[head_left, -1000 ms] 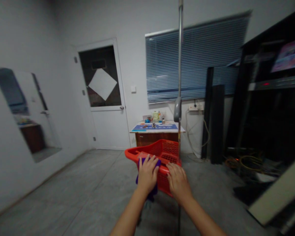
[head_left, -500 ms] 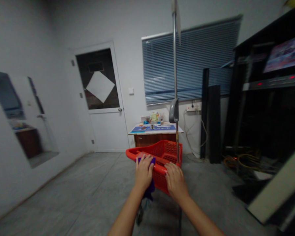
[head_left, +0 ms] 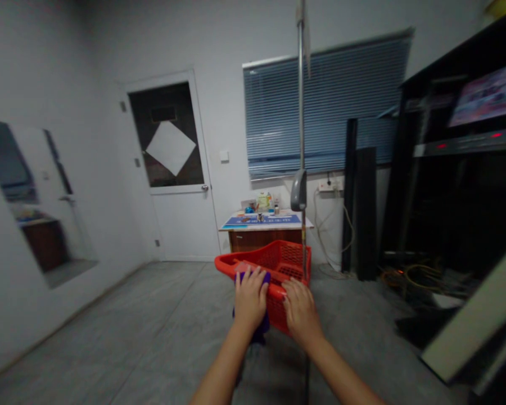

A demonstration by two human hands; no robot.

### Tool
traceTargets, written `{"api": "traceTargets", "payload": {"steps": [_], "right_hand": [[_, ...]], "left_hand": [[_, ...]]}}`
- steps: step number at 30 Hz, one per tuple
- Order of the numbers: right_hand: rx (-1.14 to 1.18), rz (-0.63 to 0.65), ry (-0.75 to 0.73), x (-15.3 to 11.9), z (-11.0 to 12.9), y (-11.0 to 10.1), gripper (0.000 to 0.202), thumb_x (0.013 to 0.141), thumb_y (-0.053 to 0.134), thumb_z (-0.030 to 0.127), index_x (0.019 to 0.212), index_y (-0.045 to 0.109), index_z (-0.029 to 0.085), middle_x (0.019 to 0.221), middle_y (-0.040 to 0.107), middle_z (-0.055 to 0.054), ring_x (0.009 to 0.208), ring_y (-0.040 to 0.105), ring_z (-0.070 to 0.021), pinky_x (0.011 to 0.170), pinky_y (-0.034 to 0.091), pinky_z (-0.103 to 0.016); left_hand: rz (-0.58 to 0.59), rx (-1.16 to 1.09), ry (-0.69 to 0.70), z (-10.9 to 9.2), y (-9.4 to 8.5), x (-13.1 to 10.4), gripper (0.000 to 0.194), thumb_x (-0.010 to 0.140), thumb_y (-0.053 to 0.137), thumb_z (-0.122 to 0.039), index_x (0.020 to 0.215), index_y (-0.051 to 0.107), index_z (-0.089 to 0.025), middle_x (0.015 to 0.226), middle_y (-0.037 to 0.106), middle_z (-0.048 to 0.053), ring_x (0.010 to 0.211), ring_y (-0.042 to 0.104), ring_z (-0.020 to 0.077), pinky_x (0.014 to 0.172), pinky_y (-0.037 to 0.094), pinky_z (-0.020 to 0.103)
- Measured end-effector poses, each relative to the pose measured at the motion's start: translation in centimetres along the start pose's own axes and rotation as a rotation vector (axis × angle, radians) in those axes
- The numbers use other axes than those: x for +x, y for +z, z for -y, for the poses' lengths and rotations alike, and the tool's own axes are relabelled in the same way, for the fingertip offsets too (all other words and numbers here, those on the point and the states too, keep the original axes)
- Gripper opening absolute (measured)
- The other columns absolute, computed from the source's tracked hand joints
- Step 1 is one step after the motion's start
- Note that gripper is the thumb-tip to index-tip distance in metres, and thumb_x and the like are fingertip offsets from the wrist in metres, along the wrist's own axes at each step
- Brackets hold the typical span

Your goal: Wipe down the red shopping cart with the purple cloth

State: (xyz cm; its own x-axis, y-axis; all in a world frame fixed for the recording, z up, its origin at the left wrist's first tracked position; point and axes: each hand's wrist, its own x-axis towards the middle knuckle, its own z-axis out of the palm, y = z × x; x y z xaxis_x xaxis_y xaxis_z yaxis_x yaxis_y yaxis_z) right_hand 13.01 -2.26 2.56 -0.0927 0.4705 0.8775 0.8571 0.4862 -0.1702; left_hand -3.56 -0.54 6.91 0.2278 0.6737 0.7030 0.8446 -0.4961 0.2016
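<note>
A red plastic shopping cart (head_left: 278, 310) with latticed basket walls stands in front of me. My left hand (head_left: 250, 298) is closed over a purple cloth (head_left: 262, 327), pressing it on the cart's handle bar (head_left: 276, 291). Part of the cloth hangs down below the palm. Just to the right, my right hand (head_left: 302, 312) grips the same bar with its fingers curled over the top. A tall metal pole (head_left: 301, 112) with a grey fitting (head_left: 298, 190) rises at the cart's right side. The cart's wheels are hardly visible in the shadow underneath.
Beyond the cart, a small brown table (head_left: 259, 241) holds bottles and other small items. A white door (head_left: 184, 228) is behind to the left, and a mirror (head_left: 42, 208) hangs on the left wall. Black racks (head_left: 430, 208), loose cables (head_left: 425, 277) and a leaning pale panel (head_left: 468, 320) stand at the right.
My left hand and the purple cloth have shifted slightly to the right along the handle bar. My right hand keeps its place on the bar.
</note>
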Motion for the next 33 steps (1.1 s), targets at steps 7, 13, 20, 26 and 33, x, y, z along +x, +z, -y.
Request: {"api": "traceTargets", "payload": {"steps": [7, 13, 20, 26, 33], "right_hand": [[0.0, 0.001, -0.006, 0.0, 0.1, -0.3, 0.035, 0.094, 0.036, 0.019, 0.123, 0.056, 0.019, 0.119, 0.063, -0.01, 0.12, 0.052, -0.0231, 0.102, 0.042, -0.046], [0.0, 0.013, 0.004, 0.0, 0.2, -0.3, 0.034, 0.094, 0.037, 0.017, 0.121, 0.057, 0.018, 0.12, 0.063, -0.01, 0.12, 0.051, -0.0235, 0.102, 0.042, -0.046], [-0.012, 0.008, 0.007, -0.1, 0.3, -0.2, 0.036, 0.094, 0.036, 0.019, 0.123, 0.056, 0.019, 0.12, 0.063, -0.009, 0.121, 0.05, -0.022, 0.102, 0.042, -0.044], [-0.03, 0.04, 0.004, 0.0, 0.3, -0.6, 0.035, 0.093, 0.037, 0.018, 0.123, 0.056, 0.019, 0.121, 0.063, -0.01, 0.12, 0.052, -0.023, 0.103, 0.041, -0.046], [-0.03, 0.001, 0.017, -0.1, 0.2, -0.1, 0.035, 0.093, 0.037, 0.018, 0.122, 0.057, 0.02, 0.119, 0.063, -0.009, 0.12, 0.052, -0.0229, 0.102, 0.042, -0.046]], "left_hand": [[0.054, -0.013, 0.142, -0.2, -0.4, -0.3, 0.039, 0.094, 0.048, -0.022, 0.132, 0.054, -0.027, 0.138, 0.055, 0.006, 0.135, 0.042, 0.026, 0.114, 0.023, 0.06], [0.001, 0.0, 0.028, 1.9, -0.6, 0.3, 0.037, 0.096, 0.043, -0.02, 0.13, 0.055, -0.025, 0.137, 0.057, 0.005, 0.135, 0.042, 0.0256, 0.113, 0.025, 0.059], [0.024, -0.018, 0.123, -0.4, 0.3, -0.9, 0.039, 0.095, 0.045, -0.023, 0.132, 0.054, -0.028, 0.138, 0.055, 0.005, 0.137, 0.039, 0.0264, 0.114, 0.02, 0.061], [0.011, 0.002, 0.148, 1.7, -0.3, -0.2, 0.039, 0.095, 0.046, -0.022, 0.133, 0.053, -0.026, 0.138, 0.055, 0.005, 0.135, 0.041, 0.0249, 0.116, 0.021, 0.057], [-0.013, -0.004, 0.054, 1.1, 0.2, -0.3, 0.038, 0.096, 0.042, -0.022, 0.131, 0.055, -0.027, 0.138, 0.056, 0.004, 0.135, 0.041, 0.0259, 0.114, 0.022, 0.06]]}}
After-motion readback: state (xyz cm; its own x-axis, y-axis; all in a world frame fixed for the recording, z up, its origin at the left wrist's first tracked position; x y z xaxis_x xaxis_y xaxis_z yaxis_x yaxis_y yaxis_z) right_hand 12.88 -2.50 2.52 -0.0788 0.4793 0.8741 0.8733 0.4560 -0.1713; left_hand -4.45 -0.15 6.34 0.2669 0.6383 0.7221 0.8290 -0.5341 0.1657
